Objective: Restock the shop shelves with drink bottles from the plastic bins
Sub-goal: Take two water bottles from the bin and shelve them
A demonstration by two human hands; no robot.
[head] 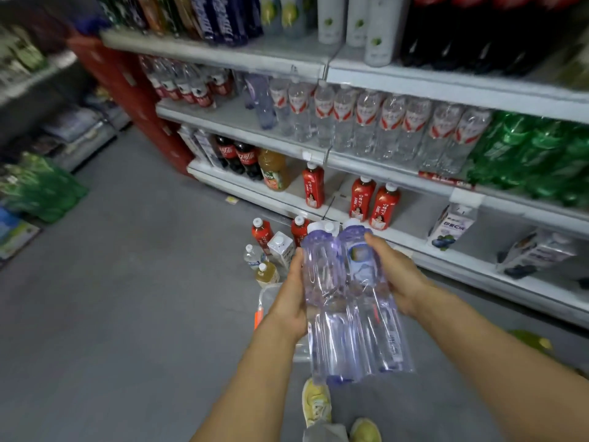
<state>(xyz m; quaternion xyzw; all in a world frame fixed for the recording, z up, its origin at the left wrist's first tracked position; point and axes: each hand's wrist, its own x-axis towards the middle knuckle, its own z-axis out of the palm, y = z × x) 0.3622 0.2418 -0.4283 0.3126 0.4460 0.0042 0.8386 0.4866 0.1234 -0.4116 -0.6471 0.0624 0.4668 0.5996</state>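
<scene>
Two tall purple-tinted water bottles with white caps are held side by side in front of me, caps pointing towards the shelves. My left hand (291,299) grips the left bottle (325,301) from the left. My right hand (393,275) grips the right bottle (371,298), thumb over its label. Below them a clear plastic bin (266,296) on the floor holds several bottles and a carton, mostly hidden by my hands. The white shop shelves (322,156) rise ahead; a matching purple bottle (263,102) stands on the middle shelf beside rows of clear water bottles.
Red tea bottles (361,197) and milk cartons (452,226) stand on the lowest shelf, cola and juice to their left, green bottles (529,154) at the right. Packaged goods line the aisle's left side. Grey floor (143,282) lies open to the left. My yellow shoes (317,401) are below.
</scene>
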